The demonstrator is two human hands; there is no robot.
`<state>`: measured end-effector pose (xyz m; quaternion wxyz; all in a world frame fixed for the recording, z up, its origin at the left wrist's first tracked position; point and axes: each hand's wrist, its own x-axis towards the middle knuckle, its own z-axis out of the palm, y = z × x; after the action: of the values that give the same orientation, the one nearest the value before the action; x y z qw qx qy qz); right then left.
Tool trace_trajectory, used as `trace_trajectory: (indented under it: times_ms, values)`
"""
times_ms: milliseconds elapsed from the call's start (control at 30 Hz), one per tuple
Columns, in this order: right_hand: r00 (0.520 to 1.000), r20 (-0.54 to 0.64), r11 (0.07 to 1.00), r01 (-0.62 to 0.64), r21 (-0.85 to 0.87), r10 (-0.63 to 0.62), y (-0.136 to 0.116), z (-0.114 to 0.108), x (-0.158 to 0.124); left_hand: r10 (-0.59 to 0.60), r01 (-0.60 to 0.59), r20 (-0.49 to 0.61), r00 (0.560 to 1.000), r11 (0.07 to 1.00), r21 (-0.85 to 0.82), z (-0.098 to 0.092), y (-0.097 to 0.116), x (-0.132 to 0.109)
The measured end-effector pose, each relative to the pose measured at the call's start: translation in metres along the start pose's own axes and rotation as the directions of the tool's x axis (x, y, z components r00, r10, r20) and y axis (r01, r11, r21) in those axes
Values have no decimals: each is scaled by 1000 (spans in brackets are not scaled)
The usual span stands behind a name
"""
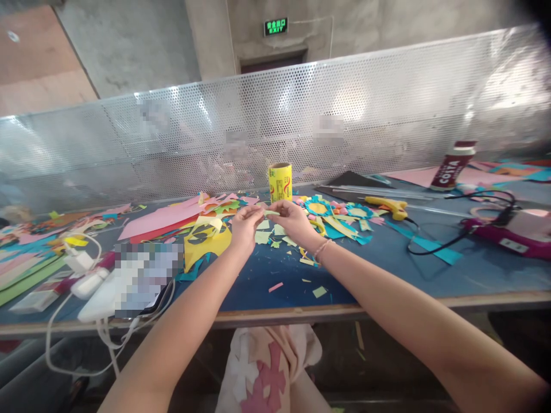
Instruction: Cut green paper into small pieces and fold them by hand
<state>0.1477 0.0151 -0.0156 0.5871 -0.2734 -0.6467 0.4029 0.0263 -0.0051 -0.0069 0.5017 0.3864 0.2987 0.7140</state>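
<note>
Between my two hands is a small piece of pale green paper (271,213), pinched by the fingertips over the blue table. My left hand (247,225) is closed on its left end. From the other side, my right hand (297,222) grips it too, a bracelet on the wrist. Just below lie pale green paper scraps (262,236). Behind the hands stands an upright yellow tape roll (280,182). Blue paper flowers with yellow centres (319,207) lie to the right, and a cut yellow sheet (210,246) lies left of my left hand.
A phone (146,281) with white cables lies at the left front. Pink sheets (166,218) spread behind it. Rightward are a yellow glue gun (387,205), its black cord, a purple power strip (512,238) and a dark red COSTA bottle (454,166). A perforated metal screen (193,143) stands behind.
</note>
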Motion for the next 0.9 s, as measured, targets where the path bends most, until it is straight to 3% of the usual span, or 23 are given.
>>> trace_trajectory:
  times_ms: [900]
  values:
    - [994,-14,993,-113,-47,112,-5,-4,0,60,-59,-50,997,998,22,1,5,0]
